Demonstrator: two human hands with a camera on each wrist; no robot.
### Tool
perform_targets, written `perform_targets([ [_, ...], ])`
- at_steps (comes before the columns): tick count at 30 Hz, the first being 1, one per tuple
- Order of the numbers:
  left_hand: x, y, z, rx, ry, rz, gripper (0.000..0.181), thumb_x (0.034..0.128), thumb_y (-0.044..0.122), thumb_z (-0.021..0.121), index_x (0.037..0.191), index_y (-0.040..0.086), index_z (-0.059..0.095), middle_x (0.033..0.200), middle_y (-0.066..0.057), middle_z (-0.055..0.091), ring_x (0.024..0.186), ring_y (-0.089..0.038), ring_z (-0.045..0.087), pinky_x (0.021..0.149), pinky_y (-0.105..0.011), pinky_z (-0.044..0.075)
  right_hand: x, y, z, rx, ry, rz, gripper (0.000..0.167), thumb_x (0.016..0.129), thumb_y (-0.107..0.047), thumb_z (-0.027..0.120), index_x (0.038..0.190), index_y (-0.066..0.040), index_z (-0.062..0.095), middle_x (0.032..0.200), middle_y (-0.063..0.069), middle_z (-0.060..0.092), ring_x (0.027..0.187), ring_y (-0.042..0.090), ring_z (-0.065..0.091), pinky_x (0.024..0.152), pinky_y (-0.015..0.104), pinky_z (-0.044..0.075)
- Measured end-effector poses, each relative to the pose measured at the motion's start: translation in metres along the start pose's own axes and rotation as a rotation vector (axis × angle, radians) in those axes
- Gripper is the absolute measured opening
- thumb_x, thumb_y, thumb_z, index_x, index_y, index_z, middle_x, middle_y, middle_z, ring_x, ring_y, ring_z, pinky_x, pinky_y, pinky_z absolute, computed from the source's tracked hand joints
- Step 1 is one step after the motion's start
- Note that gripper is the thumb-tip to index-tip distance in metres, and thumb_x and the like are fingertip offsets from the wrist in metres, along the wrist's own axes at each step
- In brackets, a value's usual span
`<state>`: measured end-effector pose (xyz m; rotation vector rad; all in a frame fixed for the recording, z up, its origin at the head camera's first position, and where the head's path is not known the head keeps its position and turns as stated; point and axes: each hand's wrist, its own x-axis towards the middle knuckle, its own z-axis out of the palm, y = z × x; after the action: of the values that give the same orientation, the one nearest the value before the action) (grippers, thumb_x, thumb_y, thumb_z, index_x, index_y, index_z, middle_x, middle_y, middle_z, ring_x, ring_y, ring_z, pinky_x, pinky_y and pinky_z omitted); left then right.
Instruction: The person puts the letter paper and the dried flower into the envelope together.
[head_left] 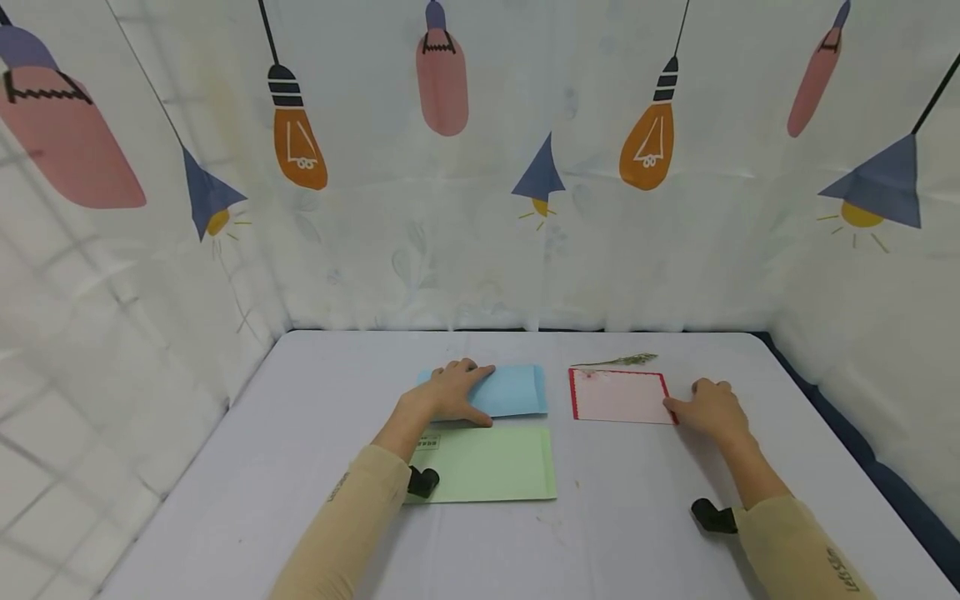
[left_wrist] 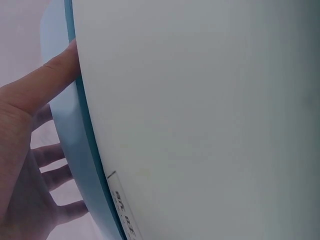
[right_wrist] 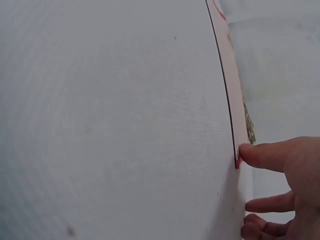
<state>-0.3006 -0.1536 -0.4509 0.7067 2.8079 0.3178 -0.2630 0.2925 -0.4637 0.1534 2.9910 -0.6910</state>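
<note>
A blue envelope point(head_left: 517, 390) lies left of the table's middle, and my left hand point(head_left: 452, 392) rests over its left part. In the left wrist view the left thumb point(left_wrist: 60, 67) touches the near edge of the blue paper point(left_wrist: 75, 115), fingers spread beyond it. A pale pink card point(head_left: 618, 396) with red edges lies to the right. My right hand point(head_left: 712, 410) touches its right edge near the front corner; the right wrist view has the thumb point(right_wrist: 265, 154) on that corner of the card point(right_wrist: 232, 75), the other fingers bent beside it.
A light green envelope point(head_left: 487, 467) lies just in front of the blue one, partly under the left sleeve's black wrist piece. Behind the pink card lies a thin green sprig point(head_left: 633, 359). A white table point(head_left: 300, 417) meets a patterned curtain point(head_left: 480, 250) at the back and sides.
</note>
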Motion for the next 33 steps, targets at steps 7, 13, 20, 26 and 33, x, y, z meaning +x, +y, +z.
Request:
perform_targets([
  [7, 0.0, -0.001, 0.0, -0.005, 0.006, -0.002, 0.101, 0.0821, 0.059, 0.081, 0.163, 0.023, 0.033, 0.155, -0.013, 0.038, 0.142, -0.036, 0.037, 0.113, -0.06, 0.029, 0.002, -0.004, 0.003, 0.029, 0.035, -0.037, 0.06, 0.095, -0.027, 0.067, 0.124, 0.023, 0.053, 0.119, 0.042, 0.054, 0.112, 0.055, 0.053, 0.09, 0.063, 0.049],
  [13, -0.001, 0.0, 0.0, -0.005, 0.007, -0.006, 0.1, 0.0822, 0.058, 0.082, 0.163, 0.023, 0.033, 0.155, -0.013, 0.038, 0.142, -0.036, 0.036, 0.113, -0.06, 0.028, 0.0, -0.008, 0.004, 0.064, 0.044, -0.06, 0.047, 0.095, -0.02, 0.068, 0.119, 0.02, 0.058, 0.111, 0.034, 0.061, 0.104, 0.049, 0.058, 0.087, 0.059, 0.05],
  [20, 0.0, 0.0, 0.0, -0.001, -0.003, -0.01, 0.101, 0.0824, 0.059, 0.081, 0.163, 0.023, 0.032, 0.156, -0.013, 0.037, 0.143, -0.035, 0.035, 0.113, -0.06, 0.029, 0.0, -0.011, 0.008, 0.102, 0.082, -0.089, 0.036, 0.095, -0.014, 0.067, 0.113, 0.016, 0.062, 0.105, 0.03, 0.063, 0.097, 0.044, 0.061, 0.082, 0.057, 0.051],
  [26, 0.003, -0.003, 0.003, 0.009, -0.004, -0.017, 0.101, 0.0826, 0.06, 0.08, 0.163, 0.025, 0.031, 0.157, -0.011, 0.036, 0.144, -0.034, 0.034, 0.114, -0.059, 0.028, 0.0, -0.011, 0.01, 0.123, 0.083, -0.078, 0.033, 0.096, -0.014, 0.066, 0.111, 0.015, 0.063, 0.103, 0.029, 0.064, 0.094, 0.042, 0.06, 0.081, 0.056, 0.051],
  [33, 0.0, 0.001, 0.0, -0.009, -0.013, -0.026, 0.101, 0.0823, 0.06, 0.081, 0.163, 0.025, 0.032, 0.157, -0.012, 0.036, 0.144, -0.035, 0.034, 0.113, -0.06, 0.029, 0.004, -0.013, 0.01, 0.171, 0.031, -0.053, 0.045, 0.096, -0.024, 0.068, 0.115, 0.017, 0.061, 0.103, 0.028, 0.065, 0.091, 0.037, 0.061, 0.078, 0.051, 0.053],
])
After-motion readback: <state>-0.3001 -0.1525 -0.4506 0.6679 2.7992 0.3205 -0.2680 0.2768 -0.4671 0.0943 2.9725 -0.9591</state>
